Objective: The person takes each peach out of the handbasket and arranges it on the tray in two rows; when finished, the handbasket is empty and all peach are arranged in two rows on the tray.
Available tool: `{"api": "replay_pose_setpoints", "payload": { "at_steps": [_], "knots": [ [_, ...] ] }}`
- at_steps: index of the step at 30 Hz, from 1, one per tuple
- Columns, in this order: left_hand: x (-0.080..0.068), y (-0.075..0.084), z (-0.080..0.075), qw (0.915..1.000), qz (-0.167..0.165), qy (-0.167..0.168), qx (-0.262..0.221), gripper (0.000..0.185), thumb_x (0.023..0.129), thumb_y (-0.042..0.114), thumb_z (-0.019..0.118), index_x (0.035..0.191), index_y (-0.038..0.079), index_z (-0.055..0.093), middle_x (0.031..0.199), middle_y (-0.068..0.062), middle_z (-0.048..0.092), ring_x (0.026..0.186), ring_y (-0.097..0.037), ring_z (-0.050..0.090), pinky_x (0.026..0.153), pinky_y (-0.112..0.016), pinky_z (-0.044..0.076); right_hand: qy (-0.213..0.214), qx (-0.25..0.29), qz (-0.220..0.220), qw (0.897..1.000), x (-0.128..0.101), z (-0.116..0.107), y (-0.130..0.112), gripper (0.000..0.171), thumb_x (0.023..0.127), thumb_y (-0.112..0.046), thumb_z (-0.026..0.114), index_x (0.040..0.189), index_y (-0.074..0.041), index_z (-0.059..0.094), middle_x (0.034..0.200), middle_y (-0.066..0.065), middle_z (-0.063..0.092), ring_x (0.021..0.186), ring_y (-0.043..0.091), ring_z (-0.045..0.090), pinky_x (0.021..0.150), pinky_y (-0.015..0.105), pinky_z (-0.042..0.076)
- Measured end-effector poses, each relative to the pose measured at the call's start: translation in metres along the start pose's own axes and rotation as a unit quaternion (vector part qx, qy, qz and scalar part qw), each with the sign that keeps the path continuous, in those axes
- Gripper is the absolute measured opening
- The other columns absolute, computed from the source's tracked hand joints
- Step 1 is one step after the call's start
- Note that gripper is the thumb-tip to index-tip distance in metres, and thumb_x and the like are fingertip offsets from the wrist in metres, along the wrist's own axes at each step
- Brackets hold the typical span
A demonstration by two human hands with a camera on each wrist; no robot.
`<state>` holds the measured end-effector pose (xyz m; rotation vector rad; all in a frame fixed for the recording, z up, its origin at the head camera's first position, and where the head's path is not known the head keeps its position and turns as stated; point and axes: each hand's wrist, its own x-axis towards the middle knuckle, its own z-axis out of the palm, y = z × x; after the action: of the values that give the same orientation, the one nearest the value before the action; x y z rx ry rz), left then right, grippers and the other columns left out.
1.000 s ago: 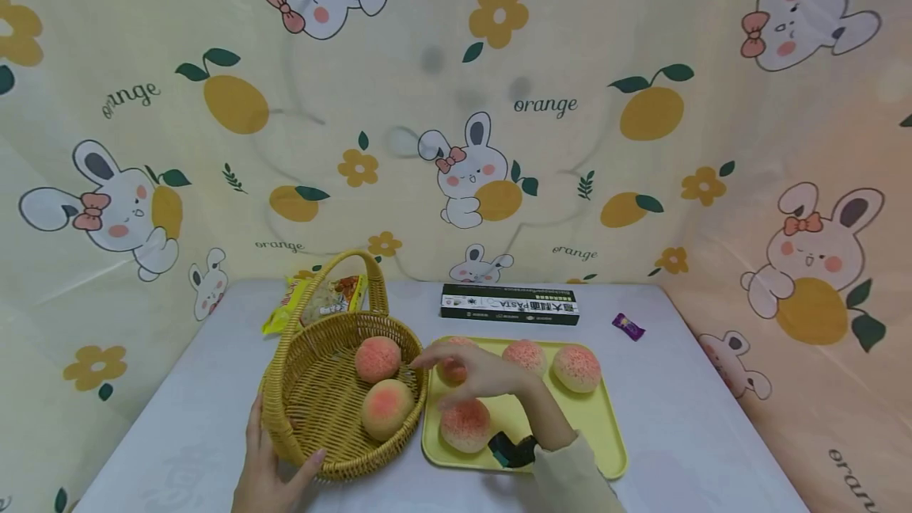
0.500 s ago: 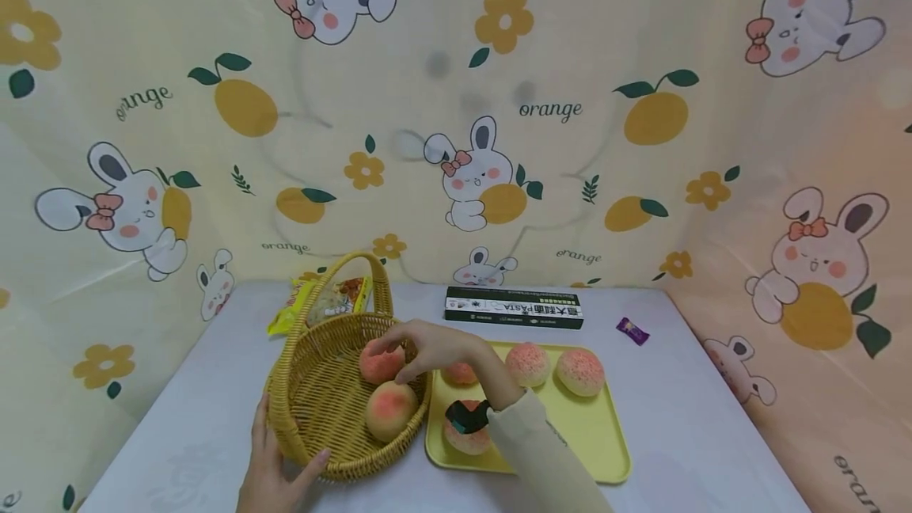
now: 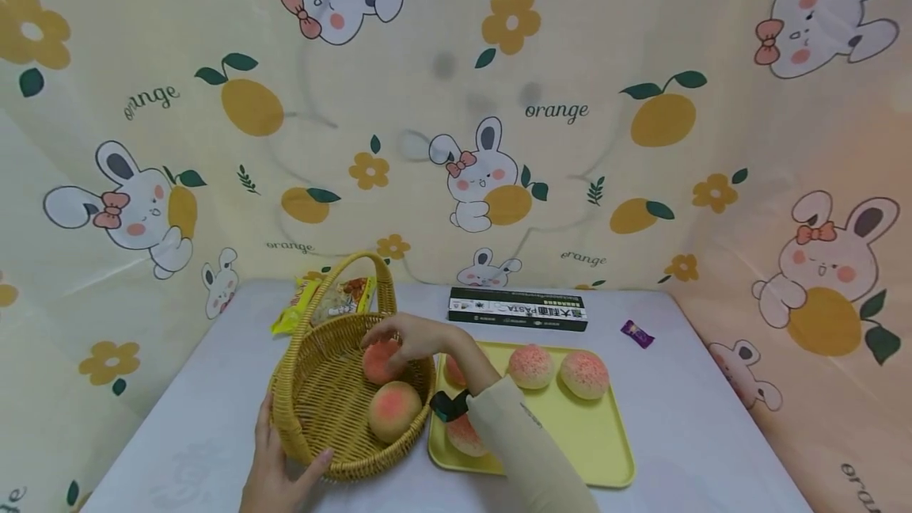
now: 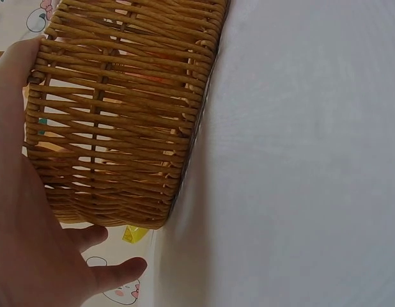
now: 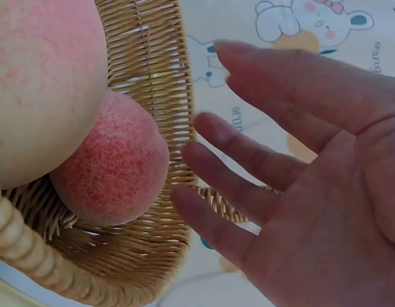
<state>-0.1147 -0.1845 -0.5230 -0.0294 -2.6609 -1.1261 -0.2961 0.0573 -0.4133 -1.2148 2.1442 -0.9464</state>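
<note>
A wicker basket [image 3: 324, 410] with a tall handle stands on the left of the table. Inside it lie a red-pink peach [image 3: 379, 362] and a paler yellow one with a pink blush [image 3: 394, 413]. My left hand [image 3: 279, 467] rests spread against the basket's near left side, its thumb [image 4: 22, 61] at the rim in the left wrist view. My right hand [image 3: 420, 336] reaches over the basket's right rim, above the red-pink peach. In the right wrist view its fingers are extended and apart from that peach [image 5: 114, 160].
A yellow tray [image 3: 570, 442] on the right carries several speckled pink peaches [image 3: 584, 374], some partly hidden by the right arm. Behind are a yellow food packet [image 3: 349, 298] and a black-and-white pasta box [image 3: 517, 309]. A small purple wrapped sweet [image 3: 637, 334] lies at the right.
My right hand has moved left from above the tray to over the red-pink peach in the basket. The left hand stays at the basket. The head view has shifted slightly.
</note>
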Motion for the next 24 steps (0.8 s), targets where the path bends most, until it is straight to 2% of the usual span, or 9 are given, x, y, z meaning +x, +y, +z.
{"api": "replay_pose_setpoints", "payload": {
  "at_steps": [6,12,16,24],
  "knots": [
    [0.000,0.002,0.001,1.0000,-0.008,0.001,0.002,0.103,0.088,0.045,0.074,0.162,0.025,0.005,0.165,-0.005,-0.013,0.148,-0.046,0.010,0.097,-0.075,0.033,-0.066,0.024,-0.016,0.997,-0.004,0.002,0.000,0.048,0.083,0.003,0.076,0.129,0.006,0.061,0.124,0.022,0.064,0.114,0.033,0.060,0.098,0.035,0.050],
    [0.000,0.004,0.000,1.0000,-0.008,-0.001,-0.003,0.105,0.088,0.044,0.075,0.162,0.023,0.003,0.165,-0.005,-0.014,0.147,-0.046,0.010,0.098,-0.075,0.033,-0.103,0.065,0.059,0.991,-0.009,0.009,0.002,0.056,0.080,-0.002,0.081,0.132,0.003,0.060,0.131,0.014,0.063,0.115,0.014,0.060,0.096,0.023,0.046],
    [0.000,0.006,0.001,0.9999,-0.009,0.004,0.002,0.106,0.087,0.044,0.076,0.162,0.023,0.004,0.165,-0.008,-0.012,0.147,-0.047,0.011,0.098,-0.075,0.033,-0.136,0.096,0.062,0.984,-0.008,0.014,0.005,0.057,0.081,0.003,0.078,0.135,0.004,0.058,0.137,0.018,0.058,0.120,0.011,0.058,0.101,0.023,0.044],
    [0.000,0.004,0.002,0.9999,-0.007,0.008,0.002,0.106,0.087,0.042,0.077,0.162,0.026,0.004,0.165,-0.010,-0.011,0.149,-0.043,0.007,0.097,-0.075,0.034,-0.196,0.049,0.031,0.979,0.002,0.016,0.004,0.057,0.081,0.003,0.078,0.134,0.007,0.058,0.140,0.018,0.057,0.122,0.003,0.053,0.104,0.019,0.039]
  ]
}}
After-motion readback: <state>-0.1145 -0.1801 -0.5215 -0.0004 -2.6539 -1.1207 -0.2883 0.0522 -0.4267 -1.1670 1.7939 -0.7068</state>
